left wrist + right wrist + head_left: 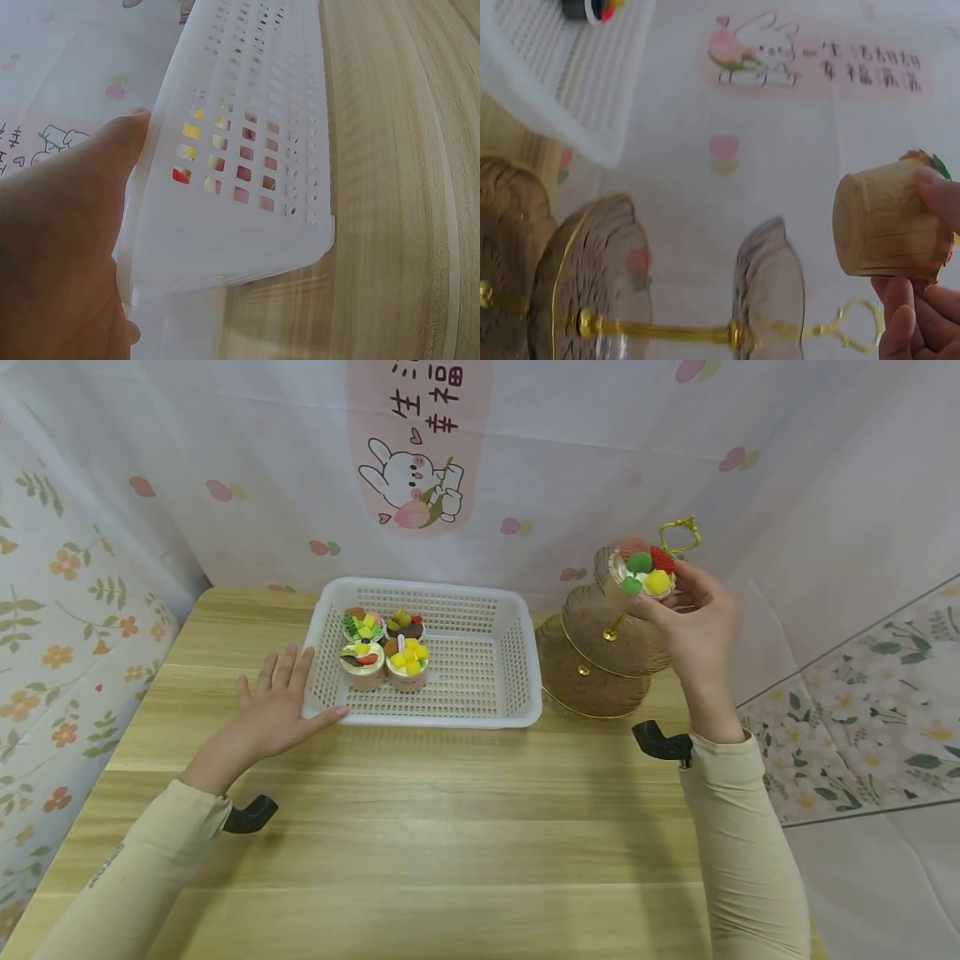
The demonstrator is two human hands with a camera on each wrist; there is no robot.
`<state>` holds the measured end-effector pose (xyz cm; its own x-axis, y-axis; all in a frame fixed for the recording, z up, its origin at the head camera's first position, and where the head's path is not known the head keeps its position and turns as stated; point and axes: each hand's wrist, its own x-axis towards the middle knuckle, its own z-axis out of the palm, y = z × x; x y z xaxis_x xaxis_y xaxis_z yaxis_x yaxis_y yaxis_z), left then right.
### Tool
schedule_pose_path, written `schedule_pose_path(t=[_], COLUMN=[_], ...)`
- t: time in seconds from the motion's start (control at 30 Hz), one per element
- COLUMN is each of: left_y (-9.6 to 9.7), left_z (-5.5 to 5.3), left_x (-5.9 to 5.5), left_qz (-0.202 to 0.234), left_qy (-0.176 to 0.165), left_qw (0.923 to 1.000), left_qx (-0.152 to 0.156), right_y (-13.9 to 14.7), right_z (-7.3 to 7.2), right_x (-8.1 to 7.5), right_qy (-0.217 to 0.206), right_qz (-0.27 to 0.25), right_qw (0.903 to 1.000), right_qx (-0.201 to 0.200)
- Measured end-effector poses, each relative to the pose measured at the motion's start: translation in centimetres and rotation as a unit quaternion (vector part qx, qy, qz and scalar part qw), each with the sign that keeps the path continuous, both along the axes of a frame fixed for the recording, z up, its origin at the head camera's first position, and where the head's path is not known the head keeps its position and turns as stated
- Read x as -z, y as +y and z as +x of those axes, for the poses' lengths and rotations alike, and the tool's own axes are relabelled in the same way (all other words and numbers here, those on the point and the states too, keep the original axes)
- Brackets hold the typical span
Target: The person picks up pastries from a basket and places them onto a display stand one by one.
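Observation:
My right hand (pixel 703 622) pinches a cupcake (pixel 618 587) by its sides, above the top tier of a three-tier stand (pixel 596 700) with gold edges. Red, green and yellow pieces top the cupcake. In the right wrist view, its tan paper cup (pixel 889 221) is tilted and apart from the stand's smoky, see-through plates (pixel 592 262). My left hand (pixel 273 714) lies at the left front corner of a white plastic basket (pixel 442 722), fingers spread, thumb on the rim. Several cupcakes (pixel 407 667) with fruit-like toppings stand close together in the basket's left part.
All this stands on a wooden table (pixel 450 835). A white curtain (pixel 285 452) with a rabbit print hangs behind it. The stand's gold handle (pixel 681 535) rises beside my right hand. Flower-patterned cloth (pixel 56 660) covers the left side.

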<state>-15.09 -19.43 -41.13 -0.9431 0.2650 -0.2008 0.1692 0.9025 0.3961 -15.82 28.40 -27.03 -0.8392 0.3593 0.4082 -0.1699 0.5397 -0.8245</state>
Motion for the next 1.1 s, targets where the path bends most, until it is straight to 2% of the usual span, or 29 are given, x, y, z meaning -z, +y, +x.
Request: schedule_pose_path(t=[0.2, 0.5, 0.87, 1.1], left_y=[0.0, 0.2, 0.2, 0.1], left_z=[0.1, 0.0, -0.1, -0.1], left_x=[-0.1, -0.2, -0.2, 0.0], left_qz=[0.000, 0.003, 0.004, 0.003], left_qy=[0.002, -0.001, 0.000, 0.000], left_qw=[1.0000, 1.0000, 1.0000, 1.0000], left_qx=[0.001, 0.000, -0.004, -0.003], right_y=[1.7, 2.8, 3.3, 3.5], right_z=[0.2, 0.0, -0.4, -0.5], right_x=[0.4, 0.8, 1.2, 1.5], right_qy=[-0.007, -0.045, -0.047, -0.045], right_qz=[-0.011, -0.011, -0.019, 0.005], right_qw=[0.9995, 0.9956, 0.9941, 0.9932], right_qx=[0.027, 0.081, 0.096, 0.107])
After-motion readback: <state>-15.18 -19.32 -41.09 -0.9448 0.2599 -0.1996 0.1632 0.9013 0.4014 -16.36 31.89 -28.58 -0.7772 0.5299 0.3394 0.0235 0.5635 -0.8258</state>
